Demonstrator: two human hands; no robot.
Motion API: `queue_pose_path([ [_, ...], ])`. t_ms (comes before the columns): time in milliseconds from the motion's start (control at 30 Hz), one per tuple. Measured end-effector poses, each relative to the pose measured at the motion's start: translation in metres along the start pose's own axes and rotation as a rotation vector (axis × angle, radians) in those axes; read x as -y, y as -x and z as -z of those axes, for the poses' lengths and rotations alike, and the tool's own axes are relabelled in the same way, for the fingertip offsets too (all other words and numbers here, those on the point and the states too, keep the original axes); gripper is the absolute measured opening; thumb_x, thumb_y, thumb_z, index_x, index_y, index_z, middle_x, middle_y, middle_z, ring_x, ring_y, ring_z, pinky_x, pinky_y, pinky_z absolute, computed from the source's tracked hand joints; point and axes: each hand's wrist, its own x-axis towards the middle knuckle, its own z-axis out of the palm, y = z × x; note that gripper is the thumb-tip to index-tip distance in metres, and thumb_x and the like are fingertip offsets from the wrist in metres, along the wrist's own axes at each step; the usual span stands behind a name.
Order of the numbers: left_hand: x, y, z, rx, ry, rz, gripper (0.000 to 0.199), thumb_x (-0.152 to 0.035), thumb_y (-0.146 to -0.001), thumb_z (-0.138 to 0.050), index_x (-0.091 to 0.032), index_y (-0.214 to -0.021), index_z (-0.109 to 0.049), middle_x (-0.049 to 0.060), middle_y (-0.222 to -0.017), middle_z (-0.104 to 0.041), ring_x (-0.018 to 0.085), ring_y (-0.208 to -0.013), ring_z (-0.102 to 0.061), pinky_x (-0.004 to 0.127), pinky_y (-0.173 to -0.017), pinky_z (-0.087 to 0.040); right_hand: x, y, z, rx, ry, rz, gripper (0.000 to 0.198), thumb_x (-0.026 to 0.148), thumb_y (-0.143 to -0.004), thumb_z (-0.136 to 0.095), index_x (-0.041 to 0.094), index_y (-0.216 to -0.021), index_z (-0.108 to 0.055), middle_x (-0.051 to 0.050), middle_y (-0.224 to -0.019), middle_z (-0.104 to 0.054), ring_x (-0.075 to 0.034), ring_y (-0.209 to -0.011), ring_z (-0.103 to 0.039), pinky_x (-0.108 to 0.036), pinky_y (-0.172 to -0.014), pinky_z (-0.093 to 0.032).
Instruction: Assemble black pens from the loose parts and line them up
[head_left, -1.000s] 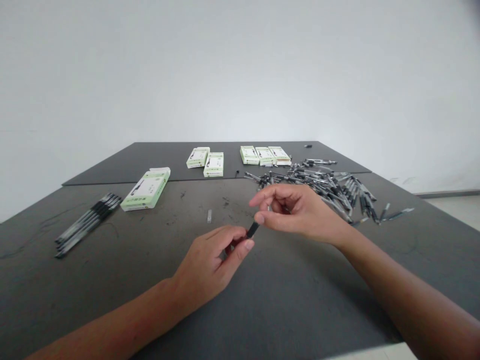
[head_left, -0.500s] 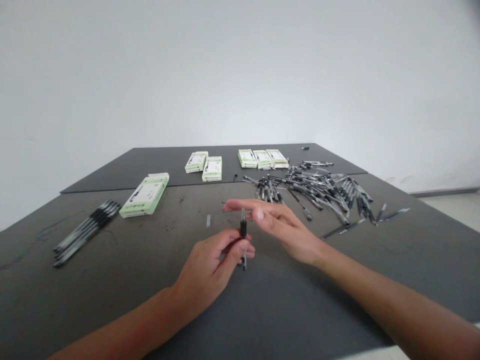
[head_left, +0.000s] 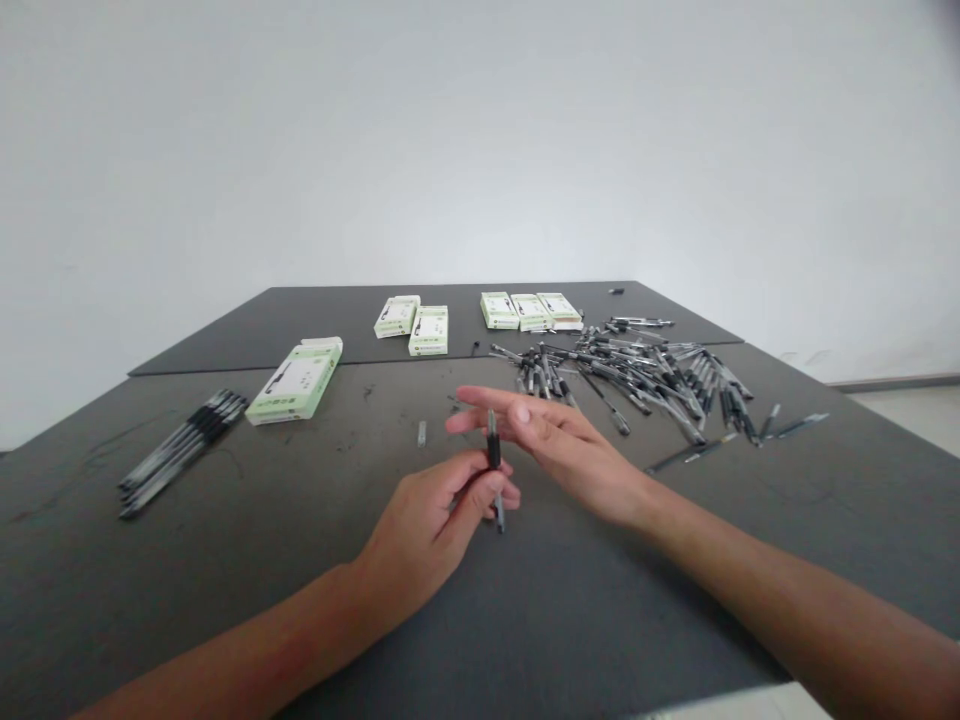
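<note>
Between its thumb and fingers my left hand [head_left: 442, 510] pinches a pen [head_left: 493, 452], held nearly upright with its black grip showing above the thumb. The pen's lower end sticks out beneath the hand. My right hand [head_left: 559, 440] is beside the pen's upper end, fingers stretched out to the left behind the tip, thumb close to it. Whether the right hand touches the pen, I cannot tell. Past the right hand lies a loose heap of clear and black pens [head_left: 637, 375]. A small clear pen cap [head_left: 421, 433] rests on the table left of the hands.
On the dark table [head_left: 405, 640], a neat bundle of pens [head_left: 184, 450] lies at the left, near an open green-and-white box [head_left: 296, 382]. Two more boxes [head_left: 429, 330] stand farther back, with three others [head_left: 532, 312] to their right. A pale wall [head_left: 450, 140] rises behind.
The view has shifted slightly. The pen leans a little more, its lower end now farther right. The right hand's fingers have spread slightly near the pen's tip.
</note>
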Motion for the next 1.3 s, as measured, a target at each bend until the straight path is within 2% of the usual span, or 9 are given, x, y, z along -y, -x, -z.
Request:
queue_pose_path([
  [100,0.0001,-0.0001,-0.0005,-0.001,0.012,-0.021,0.022,-0.031,-0.111,-0.051,-0.022,-0.103,-0.068,-0.001,-0.095,-0.085,0.012,-0.078,-0.078,0.022,-0.078,-0.06,0.0017,0.0005,-0.001,0.079,-0.034,-0.041,0.04,0.05,-0.107,-0.064,0.025,-0.136,-0.077,-0.011,-0.14,-0.076,-0.009,-0.067,-0.063,-0.027,-0.066,-0.055],
  [367,0.0016,-0.0009,-0.0002,0.026,-0.013,-0.019,0.02,-0.031,-0.111,-0.051,-0.021,-0.107,-0.069,0.0,-0.096,-0.085,0.015,-0.08,-0.079,0.026,-0.082,-0.061,0.0008,-0.0016,0.0015,-0.122,0.109,-0.057,0.025,0.043,-0.088,-0.089,0.023,-0.103,-0.086,0.0,-0.08,-0.079,-0.011,-0.061,-0.064,-0.027,-0.063,-0.055],
  [467,0.0014,-0.0012,0.0002,0.042,-0.047,-0.025,0.021,-0.031,-0.111,-0.052,-0.022,-0.108,-0.071,0.0,-0.096,-0.085,0.016,-0.082,-0.08,0.027,-0.086,-0.061,-0.0004,-0.0004,-0.0005,-0.148,0.112,-0.069,0.027,0.047,-0.085,-0.09,0.022,-0.091,-0.084,0.0,-0.077,-0.077,-0.012,-0.061,-0.064,-0.026,-0.062,-0.053],
  [533,0.0006,-0.0013,0.0,0.049,-0.041,-0.024,0.022,-0.031,-0.111,-0.051,-0.022,-0.108,-0.071,0.0,-0.096,-0.085,0.016,-0.082,-0.08,0.027,-0.085,-0.061,-0.0012,0.0005,-0.0018,-0.126,0.072,-0.072,0.036,0.056,-0.091,-0.083,0.02,-0.095,-0.083,-0.004,-0.09,-0.081,-0.012,-0.06,-0.062,-0.026,-0.06,-0.053],
  [667,-0.0018,-0.0013,-0.0003,0.014,-0.014,-0.018,0.022,-0.031,-0.112,-0.051,-0.021,-0.105,-0.07,0.001,-0.095,-0.085,0.015,-0.081,-0.08,0.026,-0.083,-0.061,-0.0004,0.0008,-0.0004,0.022,-0.012,-0.056,0.046,0.058,-0.104,-0.065,0.022,-0.128,-0.079,-0.011,-0.123,-0.081,-0.011,-0.065,-0.063,-0.029,-0.064,-0.055],
  [767,-0.0027,-0.0009,-0.0003,0.02,0.006,-0.029,0.022,-0.03,-0.112,-0.05,-0.021,-0.105,-0.068,0.0,-0.095,-0.085,0.014,-0.08,-0.079,0.025,-0.081,-0.06,0.0025,-0.0002,0.0032,0.038,0.079,-0.055,0.041,0.054,-0.103,-0.068,0.022,-0.125,-0.082,-0.007,-0.108,-0.083,-0.012,-0.063,-0.064,-0.03,-0.065,-0.055],
  [1067,0.0,-0.0023,0.001,0.034,-0.007,-0.01,0.021,-0.03,-0.111,-0.053,-0.021,-0.107,-0.071,0.0,-0.095,-0.086,0.015,-0.081,-0.081,0.026,-0.083,-0.061,0.0006,-0.0023,0.0046,-0.236,0.177,-0.057,0.028,0.049,-0.081,-0.092,0.024,-0.092,-0.088,-0.003,-0.084,-0.08,-0.016,-0.069,-0.069,-0.031,-0.072,-0.057],
  [1200,-0.0026,-0.0016,0.0006,0.026,0.016,0.002,0.023,-0.032,-0.112,-0.051,-0.021,-0.106,-0.071,0.0,-0.094,-0.086,0.015,-0.08,-0.081,0.025,-0.08,-0.061,0.0014,-0.0009,0.004,-0.168,0.152,-0.029,0.036,0.056,-0.095,-0.078,0.024,-0.109,-0.086,-0.005,-0.098,-0.082,-0.013,-0.07,-0.067,-0.03,-0.076,-0.058],
  [1300,-0.0039,-0.0008,0.0,0.012,0.022,-0.003,0.023,-0.032,-0.112,-0.051,-0.021,-0.104,-0.07,0.001,-0.094,-0.085,0.015,-0.08,-0.08,0.025,-0.08,-0.061,0.0045,0.0006,0.0055,-0.019,0.17,-0.057,0.04,0.055,-0.103,-0.068,0.026,-0.127,-0.082,-0.001,-0.082,-0.077,-0.014,-0.068,-0.067,-0.03,-0.075,-0.057],
])
